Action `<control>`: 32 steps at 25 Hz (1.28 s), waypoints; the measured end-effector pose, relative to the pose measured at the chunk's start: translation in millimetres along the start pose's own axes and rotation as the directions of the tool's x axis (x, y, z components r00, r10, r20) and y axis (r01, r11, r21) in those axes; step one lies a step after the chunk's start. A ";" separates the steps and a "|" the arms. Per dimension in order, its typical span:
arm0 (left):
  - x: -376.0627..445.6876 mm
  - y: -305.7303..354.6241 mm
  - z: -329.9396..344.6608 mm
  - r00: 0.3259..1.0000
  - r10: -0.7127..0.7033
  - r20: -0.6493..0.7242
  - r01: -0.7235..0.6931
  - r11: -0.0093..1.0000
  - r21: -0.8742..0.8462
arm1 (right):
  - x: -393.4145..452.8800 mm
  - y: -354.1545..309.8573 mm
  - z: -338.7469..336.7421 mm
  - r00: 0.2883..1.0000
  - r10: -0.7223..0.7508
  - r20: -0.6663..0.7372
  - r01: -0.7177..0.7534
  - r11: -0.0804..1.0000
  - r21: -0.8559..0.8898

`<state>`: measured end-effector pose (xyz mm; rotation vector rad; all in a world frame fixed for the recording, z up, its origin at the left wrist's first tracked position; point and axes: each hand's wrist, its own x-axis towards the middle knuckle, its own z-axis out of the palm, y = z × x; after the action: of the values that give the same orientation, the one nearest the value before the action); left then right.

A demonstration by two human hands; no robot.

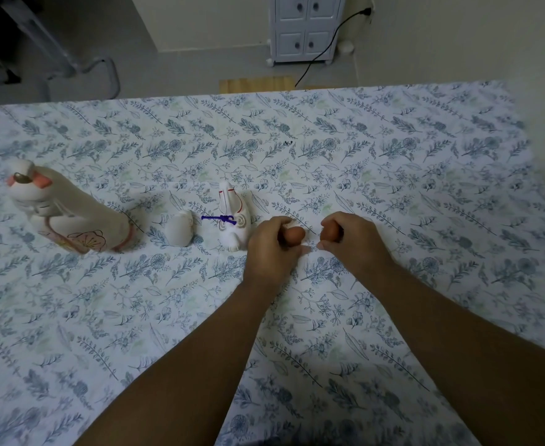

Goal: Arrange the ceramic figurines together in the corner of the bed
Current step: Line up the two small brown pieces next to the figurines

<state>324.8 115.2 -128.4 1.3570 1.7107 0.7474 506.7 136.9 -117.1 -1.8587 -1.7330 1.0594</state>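
I have my left hand [272,244] curled around a small rounded figurine with a brown end [295,234], fingers wrapped over its top so only the brown tip and a sliver of pale body show; my right hand [350,239] pinches a second small brown piece [329,232] between thumb and fingers, most of it hidden. Both sit low on the blue-and-white floral bedsheet [393,162], near the middle of the bed. To the left stand the white ceramic rabbit with a purple cord [234,220], a small plain white egg-shaped figurine [181,231] just beside it, and farther left the tall white ceramic bird with pink painted flowers [68,214], tilted. I judge all of these rigid, glazed and slick, likely to chip if knocked together, and unsteady on the soft mattress. The small ones are light enough for a fingertip hold around the body; the tall bird I would take around its broad lower body, not the narrow head.
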 end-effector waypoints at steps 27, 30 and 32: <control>-1.7 6.3 6.1 0.998 0.042 -0.057 -0.043 0.999 -0.017 | -0.2 -0.5 2.0 0.999 -0.029 -0.018 0.028 0.999 -0.032; 0.7 3.9 5.2 0.996 0.064 -0.064 -0.067 0.996 -0.056 | 0.7 -0.1 2.3 0.999 -0.022 -0.023 0.021 0.999 -0.028; 2.0 3.3 2.6 0.998 0.069 -0.012 -0.069 0.996 -0.058 | 2.2 0.9 2.4 1.000 -0.010 -0.024 0.010 1.000 -0.025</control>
<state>328.5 117.9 -127.4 1.3796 1.6440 0.8386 505.4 138.3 -119.8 -1.8681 -1.7474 1.0123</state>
